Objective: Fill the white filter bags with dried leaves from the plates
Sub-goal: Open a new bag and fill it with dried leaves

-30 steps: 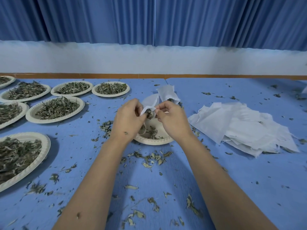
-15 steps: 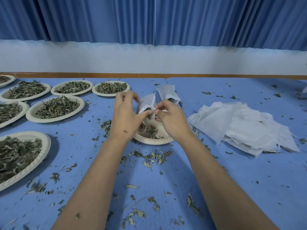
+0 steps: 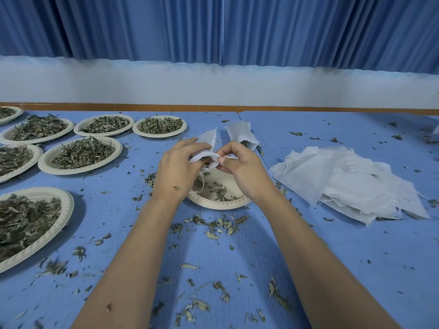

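Both hands hold one white filter bag (image 3: 209, 144) above a nearly empty paper plate (image 3: 221, 204) with a few dried leaves. My left hand (image 3: 177, 169) grips the bag's left side, fingers curled over the cloth. My right hand (image 3: 240, 168) pinches the bag's mouth edge between thumb and fingers. The bag's drawstring dangles toward the plate. Dark leaves show inside the mouth. A second filter bag (image 3: 242, 134) lies on the table just behind my right hand.
A pile of flat white filter bags (image 3: 351, 181) lies to the right. Several paper plates heaped with dried leaves stand at the left, one near (image 3: 31, 222) and one further back (image 3: 80, 154). Loose leaf bits litter the blue table (image 3: 332, 257).
My left hand dropped from above the bag and closed its fingers over the bag's left side. My right hand kept its pinch on the mouth edge.
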`<action>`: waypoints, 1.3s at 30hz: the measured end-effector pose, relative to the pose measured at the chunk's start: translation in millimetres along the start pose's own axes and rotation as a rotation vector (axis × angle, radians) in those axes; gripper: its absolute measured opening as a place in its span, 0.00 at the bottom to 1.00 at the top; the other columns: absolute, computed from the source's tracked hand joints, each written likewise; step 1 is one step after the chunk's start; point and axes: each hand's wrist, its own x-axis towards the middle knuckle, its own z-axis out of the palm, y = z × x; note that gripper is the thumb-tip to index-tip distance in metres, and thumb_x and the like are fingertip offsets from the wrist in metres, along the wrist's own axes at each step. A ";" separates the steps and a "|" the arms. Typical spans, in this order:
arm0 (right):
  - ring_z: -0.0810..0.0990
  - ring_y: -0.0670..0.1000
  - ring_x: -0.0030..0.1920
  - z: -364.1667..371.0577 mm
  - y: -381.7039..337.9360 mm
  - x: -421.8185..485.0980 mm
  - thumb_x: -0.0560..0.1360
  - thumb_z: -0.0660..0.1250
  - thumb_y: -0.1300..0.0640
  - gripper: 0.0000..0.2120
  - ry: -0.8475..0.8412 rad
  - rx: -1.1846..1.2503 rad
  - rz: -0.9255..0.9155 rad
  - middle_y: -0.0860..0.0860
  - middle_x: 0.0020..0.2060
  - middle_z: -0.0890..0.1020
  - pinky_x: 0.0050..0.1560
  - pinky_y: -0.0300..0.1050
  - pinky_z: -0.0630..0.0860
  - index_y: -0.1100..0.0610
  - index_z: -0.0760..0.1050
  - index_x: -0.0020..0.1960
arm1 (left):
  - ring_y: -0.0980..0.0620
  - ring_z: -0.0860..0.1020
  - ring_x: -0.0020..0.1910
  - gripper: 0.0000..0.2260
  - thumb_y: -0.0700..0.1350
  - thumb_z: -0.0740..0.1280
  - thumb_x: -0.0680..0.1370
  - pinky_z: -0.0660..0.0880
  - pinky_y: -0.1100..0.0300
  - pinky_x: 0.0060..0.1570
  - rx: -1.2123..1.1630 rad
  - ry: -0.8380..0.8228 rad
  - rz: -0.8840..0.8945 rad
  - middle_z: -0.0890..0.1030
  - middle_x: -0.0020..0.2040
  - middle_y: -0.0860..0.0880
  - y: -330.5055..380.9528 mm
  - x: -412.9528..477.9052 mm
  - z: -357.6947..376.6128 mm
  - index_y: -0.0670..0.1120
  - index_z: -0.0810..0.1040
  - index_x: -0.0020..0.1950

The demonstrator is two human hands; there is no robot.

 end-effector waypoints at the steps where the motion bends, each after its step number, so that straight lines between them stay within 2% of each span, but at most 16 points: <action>1: 0.81 0.52 0.48 0.2 -0.5 0.5 0.76 0.64 0.60 0.06 -0.020 0.014 0.001 0.48 0.42 0.79 0.59 0.61 0.73 0.55 0.73 0.41 | 0.55 0.76 0.59 0.14 0.36 0.68 0.72 0.72 0.64 0.53 -0.004 0.033 -0.009 0.79 0.61 0.50 1.4 -0.2 0.5 0.51 0.83 0.53; 4: 0.82 0.56 0.48 2.3 -3.1 1.9 0.76 0.65 0.61 0.06 -0.045 -0.001 -0.008 0.47 0.41 0.79 0.58 0.59 0.75 0.54 0.74 0.40 | 0.58 0.78 0.50 0.14 0.34 0.66 0.71 0.71 0.73 0.45 -0.020 0.089 -0.069 0.82 0.54 0.51 3.5 -0.5 -1.1 0.49 0.84 0.50; 6: 0.82 0.54 0.46 0.3 -4.3 3.4 0.75 0.67 0.60 0.04 -0.059 -0.059 -0.011 0.47 0.42 0.80 0.54 0.54 0.78 0.52 0.76 0.42 | 0.63 0.77 0.40 0.14 0.35 0.66 0.71 0.70 0.77 0.36 -0.072 0.083 -0.127 0.83 0.49 0.52 3.9 0.1 -4.3 0.50 0.84 0.50; 7: 0.81 0.51 0.45 -2.6 -5.4 4.5 0.74 0.67 0.59 0.03 -0.085 -0.126 0.004 0.47 0.44 0.80 0.50 0.47 0.78 0.52 0.76 0.46 | 0.65 0.76 0.34 0.14 0.35 0.66 0.71 0.69 0.77 0.31 -0.108 0.078 -0.154 0.83 0.46 0.53 4.2 0.5 -6.4 0.50 0.84 0.50; 9: 0.78 0.46 0.44 -9.0 -6.0 6.7 0.74 0.67 0.56 0.08 -0.157 -0.416 0.051 0.48 0.48 0.79 0.39 0.37 0.73 0.53 0.75 0.52 | 0.63 0.72 0.26 0.14 0.38 0.66 0.72 0.68 0.71 0.27 -0.153 0.078 -0.193 0.83 0.41 0.54 5.5 1.8 -9.8 0.53 0.83 0.51; 11: 0.76 0.50 0.44 -11.0 -3.9 7.8 0.76 0.63 0.53 0.09 -0.206 -0.703 0.074 0.51 0.46 0.78 0.35 0.38 0.69 0.57 0.74 0.53 | 0.60 0.72 0.29 0.13 0.41 0.67 0.72 0.71 0.61 0.31 -0.160 0.075 -0.212 0.83 0.41 0.54 7.6 3.1 -11.6 0.56 0.82 0.52; 14: 0.71 0.49 0.34 -5.9 0.8 6.1 0.80 0.56 0.51 0.13 -0.200 -0.811 0.069 0.51 0.35 0.72 0.29 0.43 0.63 0.60 0.72 0.49 | 0.56 0.76 0.35 0.12 0.43 0.66 0.73 0.74 0.56 0.38 -0.175 0.072 -0.213 0.82 0.41 0.58 11.3 3.3 -13.0 0.59 0.81 0.50; 16: 0.68 0.48 0.33 -3.8 3.0 5.2 0.81 0.53 0.50 0.12 -0.202 -0.822 0.079 0.49 0.33 0.69 0.32 0.45 0.63 0.58 0.68 0.46 | 0.60 0.76 0.34 0.11 0.44 0.66 0.74 0.74 0.61 0.35 -0.222 0.068 -0.219 0.81 0.40 0.59 12.3 3.3 -14.8 0.61 0.79 0.47; 19: 0.76 0.55 0.41 -2.1 4.5 5.4 0.81 0.53 0.53 0.14 -0.230 -0.689 0.146 0.53 0.38 0.75 0.42 0.48 0.74 0.61 0.71 0.48 | 0.67 0.77 0.32 0.09 0.44 0.66 0.76 0.71 0.73 0.28 -0.329 0.043 -0.279 0.80 0.40 0.60 12.9 4.5 -17.2 0.60 0.78 0.45; 22: 0.80 0.54 0.40 7.1 5.4 3.6 0.80 0.54 0.57 0.11 -0.239 -0.371 0.223 0.58 0.44 0.79 0.45 0.45 0.79 0.61 0.73 0.50 | 0.63 0.77 0.38 0.10 0.43 0.63 0.77 0.71 0.67 0.31 -0.384 0.008 -0.341 0.79 0.44 0.58 11.5 5.8 -15.5 0.57 0.79 0.51; 26: 0.81 0.54 0.47 12.5 11.1 6.3 0.78 0.58 0.59 0.07 -0.105 -0.205 0.205 0.54 0.47 0.81 0.57 0.56 0.76 0.57 0.74 0.49 | 0.61 0.72 0.37 0.16 0.39 0.57 0.77 0.66 0.67 0.31 -0.390 0.001 -0.350 0.75 0.44 0.57 9.1 6.5 -14.5 0.54 0.77 0.59; 29: 0.77 0.52 0.55 8.1 15.0 9.3 0.77 0.61 0.60 0.09 -0.034 -0.398 0.045 0.51 0.56 0.77 0.59 0.51 0.73 0.54 0.75 0.56 | 0.61 0.72 0.36 0.16 0.39 0.57 0.77 0.68 0.70 0.31 -0.385 0.030 -0.349 0.75 0.43 0.58 8.5 6.3 -13.3 0.53 0.76 0.59; 31: 0.69 0.53 0.67 10.6 19.0 11.9 0.77 0.60 0.61 0.18 -0.165 -0.649 -0.042 0.53 0.68 0.69 0.66 0.49 0.66 0.55 0.70 0.66 | 0.60 0.72 0.35 0.15 0.39 0.57 0.78 0.68 0.68 0.31 -0.396 0.043 -0.360 0.76 0.43 0.58 8.5 6.1 -12.1 0.54 0.75 0.58; 33: 0.60 0.54 0.73 18.0 21.2 13.4 0.77 0.59 0.61 0.23 -0.340 -0.747 -0.020 0.54 0.74 0.62 0.70 0.45 0.58 0.55 0.64 0.72 | 0.59 0.72 0.33 0.14 0.39 0.57 0.78 0.68 0.64 0.32 -0.416 0.054 -0.374 0.76 0.41 0.58 8.4 6.2 -11.5 0.53 0.75 0.58; 35: 0.65 0.56 0.69 24.7 21.6 12.4 0.78 0.58 0.61 0.20 -0.435 -0.758 -0.052 0.54 0.70 0.67 0.63 0.41 0.61 0.55 0.67 0.70 | 0.59 0.70 0.31 0.14 0.38 0.57 0.78 0.67 0.64 0.30 -0.428 0.058 -0.376 0.75 0.40 0.57 8.0 6.2 -10.9 0.52 0.75 0.58; 39: 0.76 0.58 0.54 28.2 16.7 8.1 0.77 0.58 0.64 0.15 -0.398 -0.838 -0.150 0.55 0.55 0.80 0.54 0.50 0.74 0.57 0.78 0.58 | 0.60 0.69 0.29 0.13 0.38 0.57 0.78 0.65 0.74 0.23 -0.426 0.068 -0.360 0.74 0.38 0.56 6.9 6.8 -9.7 0.51 0.74 0.57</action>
